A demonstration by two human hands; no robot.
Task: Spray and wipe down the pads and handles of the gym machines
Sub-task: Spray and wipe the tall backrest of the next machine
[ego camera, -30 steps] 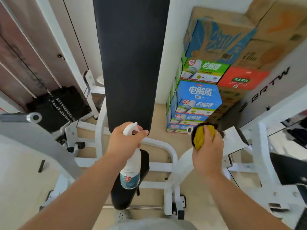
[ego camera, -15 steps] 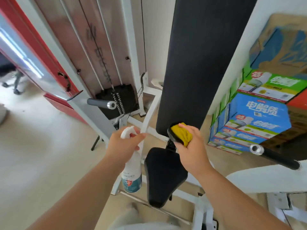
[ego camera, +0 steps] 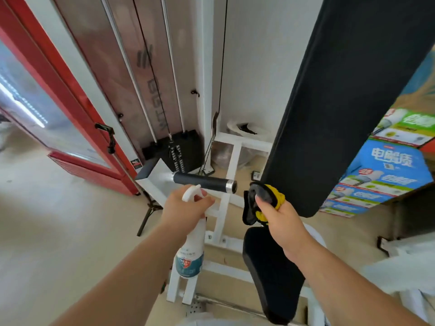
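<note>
Right in front of me now is the black handle [ego camera: 200, 179]. A second ago my right hand [ego camera: 282, 217] had the cloth [ego camera: 270, 201] on the opposite one, so I judge that one wiped and this one due for spray. My left hand [ego camera: 186, 208] grips the spray bottle [ego camera: 190, 255] by its neck, with the nozzle just under the handle. My right fingers are curled round the bunched cloth near the handle's end. The bottle is opaque, so I cannot tell its level. The boxes [ego camera: 381, 175] are shut.

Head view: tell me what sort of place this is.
Most likely a small gym. A weight stack stands behind, a long black back pad and seat sit on a white frame, and a black handle juts out in front. Stacked boxes at the right hint at storage too.
</note>
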